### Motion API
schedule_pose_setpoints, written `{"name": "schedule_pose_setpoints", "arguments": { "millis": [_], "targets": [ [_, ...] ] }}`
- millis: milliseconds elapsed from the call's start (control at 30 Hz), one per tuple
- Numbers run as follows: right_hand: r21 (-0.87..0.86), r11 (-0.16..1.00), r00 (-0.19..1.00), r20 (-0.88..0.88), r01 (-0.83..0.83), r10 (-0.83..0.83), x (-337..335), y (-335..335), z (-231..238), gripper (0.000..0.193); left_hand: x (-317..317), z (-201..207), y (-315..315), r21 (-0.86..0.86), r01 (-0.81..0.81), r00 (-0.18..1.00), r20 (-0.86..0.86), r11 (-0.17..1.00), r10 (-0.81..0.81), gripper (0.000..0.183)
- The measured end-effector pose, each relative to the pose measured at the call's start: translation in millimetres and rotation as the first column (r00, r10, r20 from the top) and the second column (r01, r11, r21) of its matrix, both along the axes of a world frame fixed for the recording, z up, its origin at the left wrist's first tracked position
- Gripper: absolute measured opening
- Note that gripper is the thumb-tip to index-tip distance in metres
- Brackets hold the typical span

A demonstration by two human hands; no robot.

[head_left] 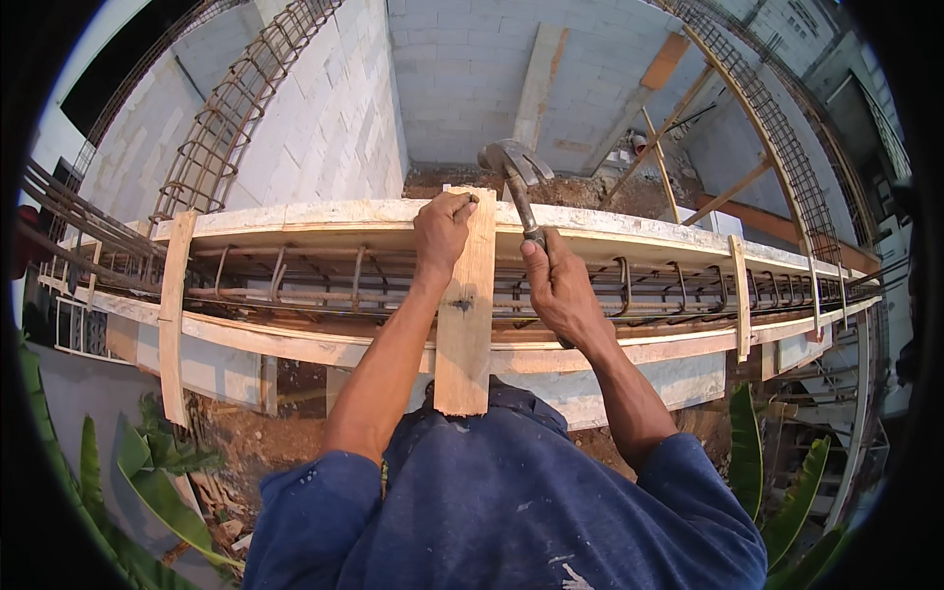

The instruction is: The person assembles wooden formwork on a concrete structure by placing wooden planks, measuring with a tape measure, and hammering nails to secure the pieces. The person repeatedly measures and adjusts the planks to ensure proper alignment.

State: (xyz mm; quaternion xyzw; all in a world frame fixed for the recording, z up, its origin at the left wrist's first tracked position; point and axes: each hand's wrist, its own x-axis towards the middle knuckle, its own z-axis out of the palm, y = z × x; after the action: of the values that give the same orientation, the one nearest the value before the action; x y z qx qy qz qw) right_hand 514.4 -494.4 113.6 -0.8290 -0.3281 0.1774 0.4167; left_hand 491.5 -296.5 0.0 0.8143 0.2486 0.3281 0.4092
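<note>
A short wooden board lies crosswise over the two sides of a long timber formwork trough, straight in front of my body. At the board's far end my left hand is closed, its thumb and fingertips pinching a nail against the wood; the fingers cover most of it. My right hand is wrapped round the handle of a claw hammer. The hammer's metal head is raised beyond the board's far end, slightly to its right. Inside the trough runs a cage of steel rebar.
Similar wooden crosspieces span the trough at left and right. Upright rebar cages rise at both sides. Beyond stand light block walls and slanting timber props. Green leaves grow below.
</note>
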Motion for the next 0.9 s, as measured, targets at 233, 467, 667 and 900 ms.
{"name": "schedule_pose_setpoints", "arguments": {
  "millis": [233,467,667,900],
  "targets": [
    [-0.071,0.996,0.998,0.044,-0.048,0.052,8,12,5,0.042,0,0,-2,0.056,0.006,1.0,0.008,0.998,-0.007,0.014],
    [-0.119,0.992,0.999,-0.033,-0.042,0.039,19,4,2,0.045,-4,16,1,-0.002,0.053,0.998,0.025,0.999,-0.053,0.024],
    [0.225,0.973,0.993,-0.12,0.047,-0.02,5,-12,45,0.042,-57,15,-28,-0.061,-0.131,0.982,-0.146,0.99,0.121,0.062],
    [0.826,0.562,0.996,0.076,-0.036,-0.047,8,4,44,0.044,-62,-8,-31,-0.48,-0.025,0.995,-0.097,0.877,-0.025,0.064]
  ]
}}
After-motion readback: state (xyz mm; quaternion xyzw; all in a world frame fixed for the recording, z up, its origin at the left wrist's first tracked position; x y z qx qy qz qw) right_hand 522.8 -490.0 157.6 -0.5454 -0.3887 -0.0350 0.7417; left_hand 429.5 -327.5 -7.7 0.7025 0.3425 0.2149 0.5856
